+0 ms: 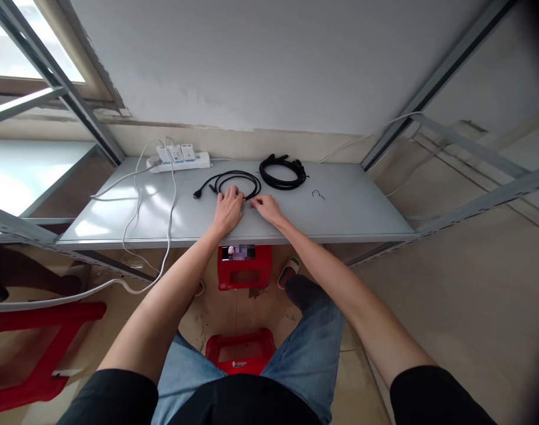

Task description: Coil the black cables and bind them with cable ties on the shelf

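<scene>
A thin black cable (238, 173) lies in a loose coil on the grey shelf, its plug ends pointing left. My left hand (229, 211) rests on the near side of this coil, fingers bent down over the cable. Just to the right, my right hand (265, 208) has thumb and forefinger pinched together beside the coil's near edge; whatever is between them is too small to make out. Behind and to the right sits a thicker black cable (281, 184), coiled in a ring. A thin, bent black wire tie (317, 194) lies farther right.
The grey metal shelf (358, 212) has upright posts at both ends. A white power strip (180, 164) with plugged-in adapters stands at the back left, and white cords (172, 206) hang over the front edge. Below are red stools (244, 282), one bearing a phone (237, 252).
</scene>
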`<state>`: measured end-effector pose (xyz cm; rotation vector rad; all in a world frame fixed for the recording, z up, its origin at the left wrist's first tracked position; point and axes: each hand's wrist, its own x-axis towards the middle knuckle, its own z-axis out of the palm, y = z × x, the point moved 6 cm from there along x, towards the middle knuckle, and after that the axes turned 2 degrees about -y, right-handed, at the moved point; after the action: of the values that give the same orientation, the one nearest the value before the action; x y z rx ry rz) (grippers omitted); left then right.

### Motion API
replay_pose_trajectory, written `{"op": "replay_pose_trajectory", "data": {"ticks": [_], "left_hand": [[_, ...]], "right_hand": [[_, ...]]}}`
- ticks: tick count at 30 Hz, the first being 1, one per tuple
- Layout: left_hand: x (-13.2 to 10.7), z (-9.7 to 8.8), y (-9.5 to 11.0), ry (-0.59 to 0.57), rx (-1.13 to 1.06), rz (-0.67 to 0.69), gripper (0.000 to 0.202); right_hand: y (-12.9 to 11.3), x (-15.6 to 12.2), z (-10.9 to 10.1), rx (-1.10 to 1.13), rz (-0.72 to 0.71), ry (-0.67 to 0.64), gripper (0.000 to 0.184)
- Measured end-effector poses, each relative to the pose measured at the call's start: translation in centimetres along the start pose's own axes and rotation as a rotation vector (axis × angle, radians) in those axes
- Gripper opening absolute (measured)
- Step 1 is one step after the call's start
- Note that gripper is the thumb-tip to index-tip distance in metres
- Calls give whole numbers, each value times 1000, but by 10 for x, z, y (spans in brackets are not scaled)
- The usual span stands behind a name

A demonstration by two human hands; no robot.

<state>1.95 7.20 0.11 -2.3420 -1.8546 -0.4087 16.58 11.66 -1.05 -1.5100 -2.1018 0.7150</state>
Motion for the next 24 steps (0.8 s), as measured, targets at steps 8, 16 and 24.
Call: {"op": "replay_pose_trajectory", "data": {"ticks": [8, 16, 24], "left_hand": [[-2, 0, -1, -19, 17, -24, 30], [-2, 3, -1, -46, -10, -22, 31], [-3, -1, 3, -68, -5, -9, 35]], "right_hand": [[2, -3, 0, 76, -17, 13, 21], [-6, -14, 0, -124, -62, 97, 23], [-25, -26, 9, -475, -216, 178, 32]]}}
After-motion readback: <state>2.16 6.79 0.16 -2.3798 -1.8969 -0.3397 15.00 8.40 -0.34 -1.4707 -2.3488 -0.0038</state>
